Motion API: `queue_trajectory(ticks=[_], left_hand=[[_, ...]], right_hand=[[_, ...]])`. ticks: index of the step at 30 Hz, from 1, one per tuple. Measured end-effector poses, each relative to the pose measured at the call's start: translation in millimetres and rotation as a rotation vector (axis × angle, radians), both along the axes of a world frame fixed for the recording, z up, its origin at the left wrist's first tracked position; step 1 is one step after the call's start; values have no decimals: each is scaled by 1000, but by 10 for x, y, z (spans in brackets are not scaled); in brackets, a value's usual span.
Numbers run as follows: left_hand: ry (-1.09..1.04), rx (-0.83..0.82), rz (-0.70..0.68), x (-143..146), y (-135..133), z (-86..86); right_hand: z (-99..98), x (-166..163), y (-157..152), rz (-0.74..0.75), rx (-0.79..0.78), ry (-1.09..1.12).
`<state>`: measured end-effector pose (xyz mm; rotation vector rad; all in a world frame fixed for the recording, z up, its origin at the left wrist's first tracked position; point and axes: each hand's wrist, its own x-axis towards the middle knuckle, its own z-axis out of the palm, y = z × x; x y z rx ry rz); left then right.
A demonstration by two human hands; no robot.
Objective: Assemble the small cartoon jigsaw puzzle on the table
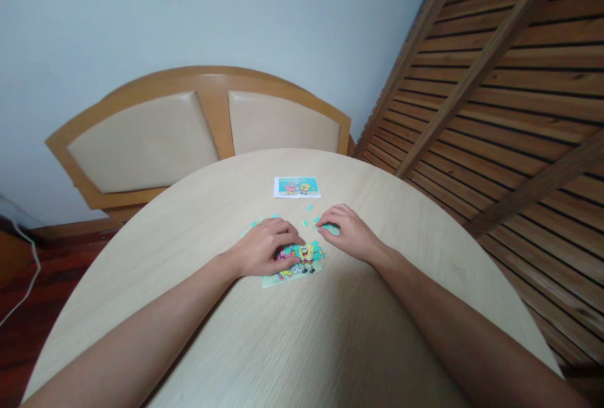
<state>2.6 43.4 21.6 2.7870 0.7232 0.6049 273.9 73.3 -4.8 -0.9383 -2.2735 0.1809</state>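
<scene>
A partly assembled jigsaw puzzle lies on the table in front of me, with a yellow cartoon figure and a pink one against turquoise. My left hand rests over its left side, thumb and fingers apart, hiding part of the picture. Just beyond the puzzle's upper right, my right hand hovers low with curved fingers and a small gap between thumb and fingertips. Turquoise puzzle pieces show through that gap. Other loose pieces lie between my hands, and several more sit partly hidden behind the left one.
A reference picture of the same cartoon figures lies farther back on the round wooden table. Behind the table's far edge stands a padded wooden headboard against a pale wall. Slatted wood rises on the right. At left hangs a white cable.
</scene>
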Motion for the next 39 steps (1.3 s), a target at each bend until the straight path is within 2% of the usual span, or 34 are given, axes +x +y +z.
queue_trajectory(ticks=[5,17,21,30,39], left_hand=[[14,1,25,-23,25,-14],[-31,-26,87,-91,96,-60],[-37,-22,126,-88,105,-75],[-47,-19,151,-99,139,-117],[-46,-10,147,-98,139,-131]], right_hand=[[29,-9,-25,37,-16,10],[-7,-7,-13,-14,-49,16],[-5,-8,-17,10,-38,10],[45,-25,-40,27,-74,-6],[-11,-13,-16,-19,-92,10]])
